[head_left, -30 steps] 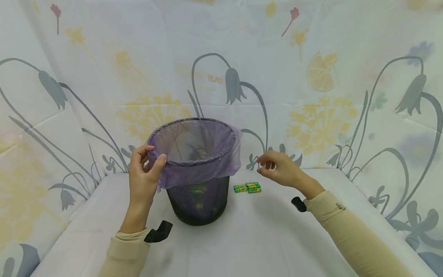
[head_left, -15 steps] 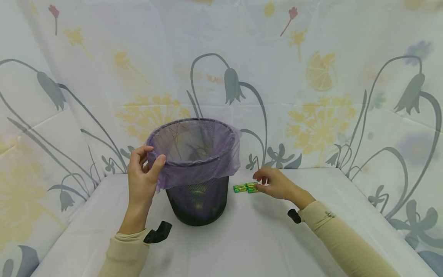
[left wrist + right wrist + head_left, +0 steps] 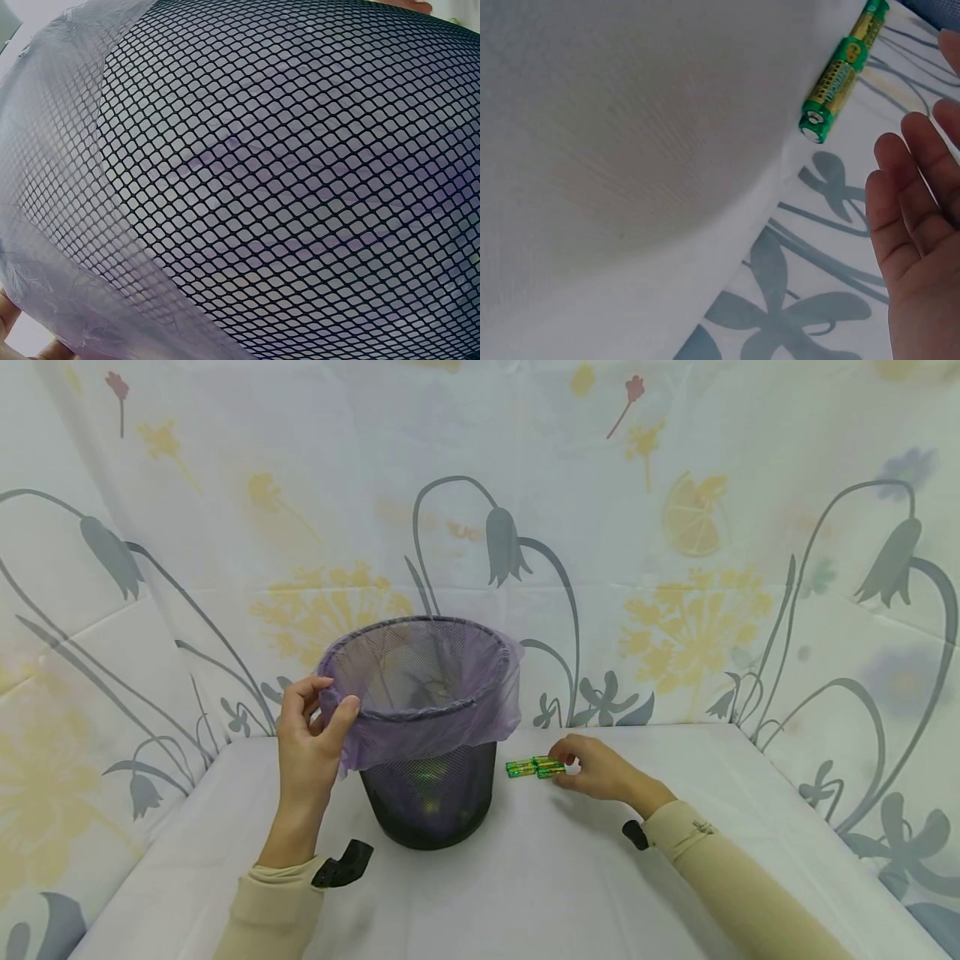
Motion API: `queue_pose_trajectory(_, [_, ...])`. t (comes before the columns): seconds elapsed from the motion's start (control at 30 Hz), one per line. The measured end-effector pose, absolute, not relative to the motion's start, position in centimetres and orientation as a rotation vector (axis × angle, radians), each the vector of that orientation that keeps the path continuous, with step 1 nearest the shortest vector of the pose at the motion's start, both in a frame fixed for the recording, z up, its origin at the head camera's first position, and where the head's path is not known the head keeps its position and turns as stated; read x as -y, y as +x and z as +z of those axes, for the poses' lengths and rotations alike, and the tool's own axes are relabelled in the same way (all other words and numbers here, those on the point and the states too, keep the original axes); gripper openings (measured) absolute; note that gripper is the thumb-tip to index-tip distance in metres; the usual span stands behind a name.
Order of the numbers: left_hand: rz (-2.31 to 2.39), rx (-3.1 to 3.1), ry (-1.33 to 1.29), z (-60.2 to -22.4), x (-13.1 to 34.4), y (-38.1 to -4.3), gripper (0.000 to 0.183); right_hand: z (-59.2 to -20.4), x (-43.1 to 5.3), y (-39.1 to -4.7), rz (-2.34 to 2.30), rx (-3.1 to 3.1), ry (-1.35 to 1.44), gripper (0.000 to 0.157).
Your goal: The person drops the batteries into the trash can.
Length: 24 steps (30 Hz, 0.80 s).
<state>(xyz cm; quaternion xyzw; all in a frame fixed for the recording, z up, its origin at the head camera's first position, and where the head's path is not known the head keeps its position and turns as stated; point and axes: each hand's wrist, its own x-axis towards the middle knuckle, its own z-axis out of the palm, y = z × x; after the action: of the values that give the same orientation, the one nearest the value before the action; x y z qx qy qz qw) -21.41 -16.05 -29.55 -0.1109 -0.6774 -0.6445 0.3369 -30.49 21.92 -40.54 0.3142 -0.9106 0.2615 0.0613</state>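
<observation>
Fingers (image 3: 313, 684) of the left hand (image 3: 307, 752) pinch the purple plastic bag (image 3: 431, 737), likely steadying the black mesh bin (image 3: 431, 806); right hand (image 3: 597, 768), fingers parted, beside green cylindrical batteries (image 3: 529, 767).

The bin (image 3: 431, 802) blocks the batteries' (image 3: 525, 767) left, leaving their near side passable.
</observation>
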Motion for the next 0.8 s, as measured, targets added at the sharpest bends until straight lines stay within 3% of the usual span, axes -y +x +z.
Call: queue_pose_trajectory(0.8, [-1.681, 1.76, -0.301, -29.6, 16.0, -21.5, 0.041, -41.8, -21.2, -31.4, 0.72, 2.863, 0.948, 0.029])
